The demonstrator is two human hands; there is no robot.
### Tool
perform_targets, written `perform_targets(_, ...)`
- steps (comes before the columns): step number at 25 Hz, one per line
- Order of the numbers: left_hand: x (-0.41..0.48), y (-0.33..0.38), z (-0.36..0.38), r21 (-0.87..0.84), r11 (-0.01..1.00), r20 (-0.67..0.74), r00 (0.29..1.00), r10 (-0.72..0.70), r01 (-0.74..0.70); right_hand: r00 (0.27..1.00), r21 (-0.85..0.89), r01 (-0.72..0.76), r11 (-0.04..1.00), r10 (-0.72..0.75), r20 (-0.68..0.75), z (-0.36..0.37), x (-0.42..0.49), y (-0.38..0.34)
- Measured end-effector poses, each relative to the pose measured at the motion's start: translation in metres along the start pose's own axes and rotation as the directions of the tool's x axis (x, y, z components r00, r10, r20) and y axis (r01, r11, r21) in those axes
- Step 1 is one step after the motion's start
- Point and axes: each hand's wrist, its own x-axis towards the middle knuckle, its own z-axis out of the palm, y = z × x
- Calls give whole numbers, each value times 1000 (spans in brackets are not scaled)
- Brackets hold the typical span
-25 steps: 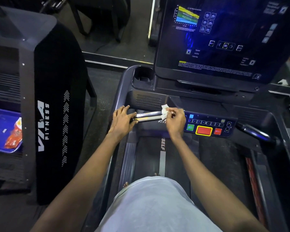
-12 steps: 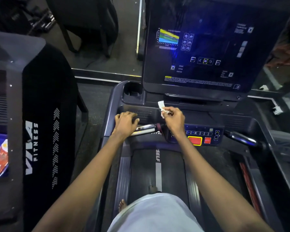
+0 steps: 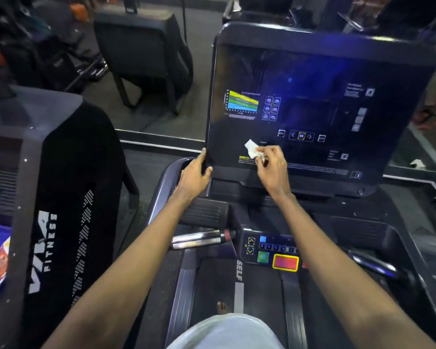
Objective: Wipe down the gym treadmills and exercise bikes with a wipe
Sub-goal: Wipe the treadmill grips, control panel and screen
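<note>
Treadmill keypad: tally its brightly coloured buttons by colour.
Green button: 1
Blue square: 1
Red buttons: 2, a yellow-rimmed one and a sliver at the right forearm
Yellow arrow buttons: 2
Total: 6

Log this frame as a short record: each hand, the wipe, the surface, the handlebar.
left hand: grips lower-left corner of the console screen
right hand: pinches the wipe, held at the screen's lower part
wipe: white, crumpled; contact with screen unclear
handlebar: silver, not touched by either hand
</note>
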Motion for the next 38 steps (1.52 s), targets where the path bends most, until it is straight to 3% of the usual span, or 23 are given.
perform_targets(4,12,3,7,-71,997,-52,998,-23,19,978,-30,195,980,-192,83,18,-8,16)
perform_targets(7,17,-2,4,-171,983,-88,993,-77,61,880,-62,428,902,-401,253,24,-16,26)
perform_targets(9,23,-2,-4,-207,975,-97,990,-102,81,830,-137,514,847,-450,331,24,-14,33)
perform_targets(12,33,3,-14,-320,941,-88,985,-148,113,786,-270,551,790,-382,486,24,-19,34)
perform_targets(15,38,8,-19,-433,894,-70,984,-164,118,721,-297,623,724,-384,577,27,-23,32)
perform_targets(17,40,9,-21,-446,886,-59,984,-171,127,703,-317,658,683,-407,583,27,-15,31)
perform_targets(22,40,8,-26,-439,888,-29,986,-163,134,785,-377,567,732,-342,517,37,-2,7)
perform_targets(27,51,6,-31,-399,905,-16,986,-166,146,671,-364,702,613,-396,627,41,-16,21)
perform_targets(32,54,9,-33,-368,917,-26,984,-174,153,631,-349,728,590,-378,678,58,-16,3)
perform_targets(35,62,0,-34,-306,942,-8,989,-150,141,693,-392,690,609,-399,600,55,-10,1)
perform_targets(38,69,1,-36,-267,954,3,990,-138,133,843,-489,530,693,-368,392,35,25,-7)
